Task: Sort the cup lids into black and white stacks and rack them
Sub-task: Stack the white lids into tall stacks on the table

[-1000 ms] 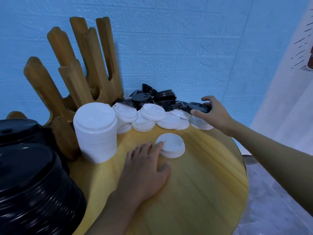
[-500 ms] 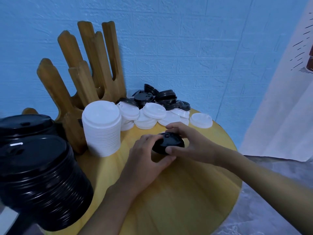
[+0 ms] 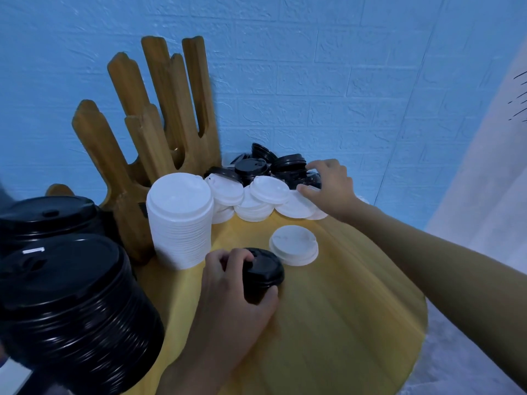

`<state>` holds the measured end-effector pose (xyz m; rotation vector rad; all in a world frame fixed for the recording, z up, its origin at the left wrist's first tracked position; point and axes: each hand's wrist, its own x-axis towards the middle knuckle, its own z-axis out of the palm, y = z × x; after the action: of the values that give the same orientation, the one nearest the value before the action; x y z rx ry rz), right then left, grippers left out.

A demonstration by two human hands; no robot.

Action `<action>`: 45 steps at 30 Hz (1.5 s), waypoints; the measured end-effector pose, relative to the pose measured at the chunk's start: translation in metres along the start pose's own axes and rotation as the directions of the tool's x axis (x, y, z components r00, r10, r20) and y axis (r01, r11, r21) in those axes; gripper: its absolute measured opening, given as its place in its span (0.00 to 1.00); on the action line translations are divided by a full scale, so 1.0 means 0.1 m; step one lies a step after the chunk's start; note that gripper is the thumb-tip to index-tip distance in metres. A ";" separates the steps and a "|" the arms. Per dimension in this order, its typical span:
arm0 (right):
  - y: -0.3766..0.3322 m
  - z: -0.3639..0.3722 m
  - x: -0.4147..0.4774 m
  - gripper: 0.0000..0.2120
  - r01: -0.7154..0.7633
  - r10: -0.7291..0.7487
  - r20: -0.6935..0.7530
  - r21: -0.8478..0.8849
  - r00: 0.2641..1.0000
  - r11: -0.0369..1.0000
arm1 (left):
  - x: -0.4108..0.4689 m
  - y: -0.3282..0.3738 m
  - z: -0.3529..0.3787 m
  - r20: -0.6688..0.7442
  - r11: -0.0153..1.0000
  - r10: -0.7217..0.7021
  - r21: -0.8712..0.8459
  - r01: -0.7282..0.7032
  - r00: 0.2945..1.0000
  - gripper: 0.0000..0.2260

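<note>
Our left hand (image 3: 228,303) has fingers and thumb wrapped round a short stack of black plastic cup lids (image 3: 263,273), low over the round yellow wooden table (image 3: 342,323) and just beside a low stack of white plastic lids (image 3: 293,246). Our right hand (image 3: 330,186) is at the back, fingers curled into the loose heap of mixed black and white lids (image 3: 265,189) — can't tell if it's actually got one. Off to the left sit a tall stack of white lids (image 3: 181,220), the slotted brown wooden rack (image 3: 159,124) against the blue brick wall (image 3: 342,81), and two fat stacks of black lids (image 3: 71,303) — those closest to us.
</note>
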<state>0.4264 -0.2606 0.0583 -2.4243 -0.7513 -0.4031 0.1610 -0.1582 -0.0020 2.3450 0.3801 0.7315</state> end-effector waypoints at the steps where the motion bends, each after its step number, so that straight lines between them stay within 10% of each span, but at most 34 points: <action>1: 0.00 0.00 0.05 0.28 -0.044 0.043 0.016 0.053 0.999 0.998 | 0.01 0.00 0.01 -0.002 1.000 0.008 0.029 -0.008 1.000 0.21; 6: -0.01 -0.01 0.34 0.41 -0.105 0.038 0.183 0.375 0.982 0.921 | 0.02 0.05 0.04 0.060 0.989 0.003 0.145 -0.011 0.998 0.21; 15: -0.02 0.22 0.73 0.48 -0.122 0.028 0.314 0.285 0.949 0.951 | 0.07 0.03 0.06 0.063 0.982 -0.027 0.190 0.014 0.998 0.22; 22: 0.02 0.29 0.76 0.23 -0.028 -0.024 0.199 0.257 0.980 0.966 | 0.08 0.02 0.07 0.068 0.983 -0.021 0.182 0.008 0.997 0.21; 45: -0.22 -0.31 -0.49 0.17 0.023 -0.054 0.048 0.494 0.997 0.869 | -0.06 0.03 -0.05 0.115 0.984 -0.001 0.175 -0.019 0.993 0.21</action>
<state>0.3705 -0.2853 0.0714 -1.9456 -0.8152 -0.1263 0.1535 -0.1611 0.0005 2.5432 0.3981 0.5838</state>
